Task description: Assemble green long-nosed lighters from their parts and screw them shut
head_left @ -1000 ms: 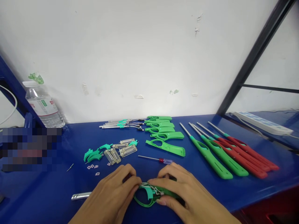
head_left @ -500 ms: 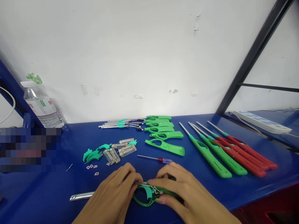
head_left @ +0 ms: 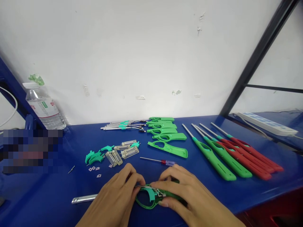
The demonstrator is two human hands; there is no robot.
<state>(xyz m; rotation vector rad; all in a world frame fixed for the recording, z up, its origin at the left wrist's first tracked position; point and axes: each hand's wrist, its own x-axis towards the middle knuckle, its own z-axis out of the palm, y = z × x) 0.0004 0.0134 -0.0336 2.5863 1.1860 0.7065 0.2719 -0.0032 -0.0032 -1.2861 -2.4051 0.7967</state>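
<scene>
Head view: clamping an open green shell (head_left: pixel 171 195) between the fingers of left hand (head_left: pixel 118 192) and right hand (head_left: pixel 183 189); apparently with trigger (head_left: pixel 151 194) and wires (head_left: pixel 158 191) laid in, not yet covered; with whole-looking lighters (head_left: pixel 214 160) right of the fingers, unused casings (head_left: pixel 176 150) beyond.

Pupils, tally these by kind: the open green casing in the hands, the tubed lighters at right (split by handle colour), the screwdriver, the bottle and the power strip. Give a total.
Open green casing: 1
Green-handled lighters: 2
Red-handled lighters: 3
Screwdriver: 1
Bottle: 1
Power strip: 1
Total: 9
</scene>
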